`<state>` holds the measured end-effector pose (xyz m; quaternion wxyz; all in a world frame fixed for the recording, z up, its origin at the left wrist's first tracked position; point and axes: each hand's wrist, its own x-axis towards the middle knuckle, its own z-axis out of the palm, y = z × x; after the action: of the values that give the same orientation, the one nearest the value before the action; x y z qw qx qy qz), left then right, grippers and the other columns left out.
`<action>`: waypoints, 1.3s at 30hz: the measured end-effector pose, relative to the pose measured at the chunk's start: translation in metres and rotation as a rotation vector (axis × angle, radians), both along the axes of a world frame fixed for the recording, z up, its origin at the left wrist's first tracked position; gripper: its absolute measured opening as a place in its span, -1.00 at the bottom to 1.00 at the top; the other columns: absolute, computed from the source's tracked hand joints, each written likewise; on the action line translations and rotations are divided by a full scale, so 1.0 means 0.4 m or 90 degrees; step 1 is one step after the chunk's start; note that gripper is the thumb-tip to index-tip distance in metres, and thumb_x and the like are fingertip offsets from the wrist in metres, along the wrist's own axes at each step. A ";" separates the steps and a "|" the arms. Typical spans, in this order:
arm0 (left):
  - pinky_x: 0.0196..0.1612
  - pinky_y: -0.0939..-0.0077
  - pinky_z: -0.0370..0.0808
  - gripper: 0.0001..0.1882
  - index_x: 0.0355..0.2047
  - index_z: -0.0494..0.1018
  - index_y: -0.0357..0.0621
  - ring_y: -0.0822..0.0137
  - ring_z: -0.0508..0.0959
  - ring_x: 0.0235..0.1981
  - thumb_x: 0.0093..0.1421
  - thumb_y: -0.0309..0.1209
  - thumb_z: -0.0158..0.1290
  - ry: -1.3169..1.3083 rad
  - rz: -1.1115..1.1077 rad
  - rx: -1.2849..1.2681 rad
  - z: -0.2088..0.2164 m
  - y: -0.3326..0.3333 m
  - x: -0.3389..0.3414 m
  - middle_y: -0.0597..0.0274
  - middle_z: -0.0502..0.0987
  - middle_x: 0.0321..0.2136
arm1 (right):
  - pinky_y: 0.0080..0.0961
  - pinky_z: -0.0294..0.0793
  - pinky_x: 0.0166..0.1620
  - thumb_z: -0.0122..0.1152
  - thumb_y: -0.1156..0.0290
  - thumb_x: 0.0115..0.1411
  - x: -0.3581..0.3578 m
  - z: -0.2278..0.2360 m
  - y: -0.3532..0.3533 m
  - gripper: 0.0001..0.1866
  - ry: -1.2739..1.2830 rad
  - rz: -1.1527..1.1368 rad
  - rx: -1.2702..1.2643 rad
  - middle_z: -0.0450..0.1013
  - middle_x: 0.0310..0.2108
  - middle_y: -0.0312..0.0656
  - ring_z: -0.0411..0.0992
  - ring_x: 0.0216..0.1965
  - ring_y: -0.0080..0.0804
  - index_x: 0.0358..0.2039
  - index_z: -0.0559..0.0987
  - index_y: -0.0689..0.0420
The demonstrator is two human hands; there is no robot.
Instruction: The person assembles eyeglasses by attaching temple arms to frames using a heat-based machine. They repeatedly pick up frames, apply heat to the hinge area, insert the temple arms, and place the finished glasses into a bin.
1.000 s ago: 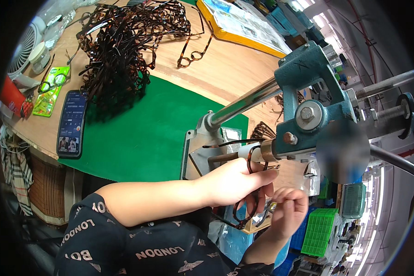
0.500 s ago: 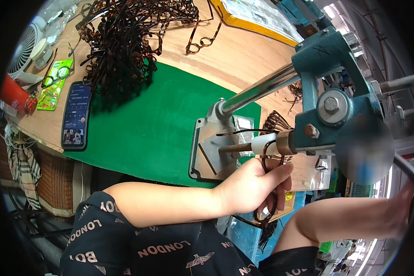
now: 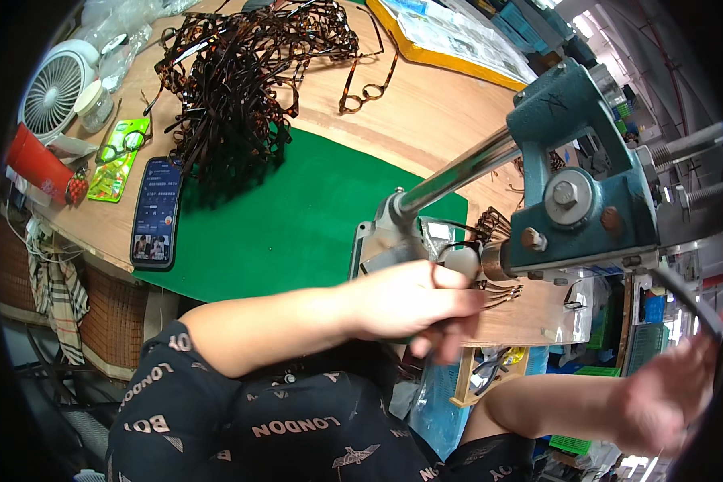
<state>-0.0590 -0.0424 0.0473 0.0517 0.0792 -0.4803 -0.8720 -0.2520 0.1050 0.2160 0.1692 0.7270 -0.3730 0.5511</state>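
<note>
My left hand (image 3: 422, 304), smeared by motion, is closed on a dark eyeglass frame (image 3: 440, 328), mostly hidden by the fingers. It is beside the white cylinder tip (image 3: 462, 260) of a teal hand press (image 3: 590, 201). The press's steel column (image 3: 466, 171) slants down to a metal base on a green mat (image 3: 297, 213). At the far right, my blurred right hand (image 3: 667, 394) is by the end of the press's lever (image 3: 691, 304). Its fingers are too smeared to show a grip.
A heap of tortoiseshell eyeglass frames (image 3: 233, 96) covers the table's back left. Near it are a phone (image 3: 154, 213), a green packet (image 3: 116, 165), a red cup (image 3: 44, 169) and a white fan (image 3: 54, 90). More frames (image 3: 498, 225) lie behind the press. An open wooden drawer (image 3: 490, 373) sits below.
My left hand has shifted left and up, away from below the press tip, with the eyeglass frame. My right hand has come lower at the lever's end. The whole view has shifted slightly.
</note>
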 end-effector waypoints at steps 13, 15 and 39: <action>-0.51 0.66 0.33 -0.63 -0.50 0.43 -0.15 0.57 0.41 -0.66 0.27 -0.15 -0.14 -0.126 -0.044 -0.172 -0.023 0.026 0.179 0.38 0.47 -0.73 | -0.67 0.39 -0.20 0.07 0.69 0.12 0.254 -0.434 -0.145 -0.80 -0.574 0.234 0.619 0.42 -0.29 -0.20 0.41 -0.29 -0.55 -0.20 0.45 0.29; -0.50 0.64 0.35 -0.63 -0.50 0.43 -0.16 0.55 0.43 -0.66 0.27 -0.15 -0.14 -0.153 -0.045 -0.212 -0.024 0.028 0.181 0.37 0.47 -0.74 | -0.69 0.40 -0.23 0.10 0.72 0.09 0.251 -0.436 -0.151 -0.83 -0.567 0.257 0.611 0.42 -0.30 -0.20 0.41 -0.31 -0.57 -0.27 0.46 0.29; -0.08 0.30 0.39 -0.47 -0.24 0.48 -0.16 0.07 0.48 -0.19 0.05 0.07 0.04 -0.294 0.245 -0.770 -0.116 -0.289 0.097 -0.03 0.48 -0.26 | -0.62 0.43 -0.26 -0.04 0.71 0.14 0.142 -0.568 0.012 -0.85 -0.680 0.005 0.629 0.47 -0.39 -0.15 0.43 -0.38 -0.49 -0.29 0.47 0.31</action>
<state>-0.0203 -0.1581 0.0007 0.1378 0.3046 -0.8601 -0.3854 -0.1951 0.1098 -0.0112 -0.3857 0.3518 -0.6074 0.5988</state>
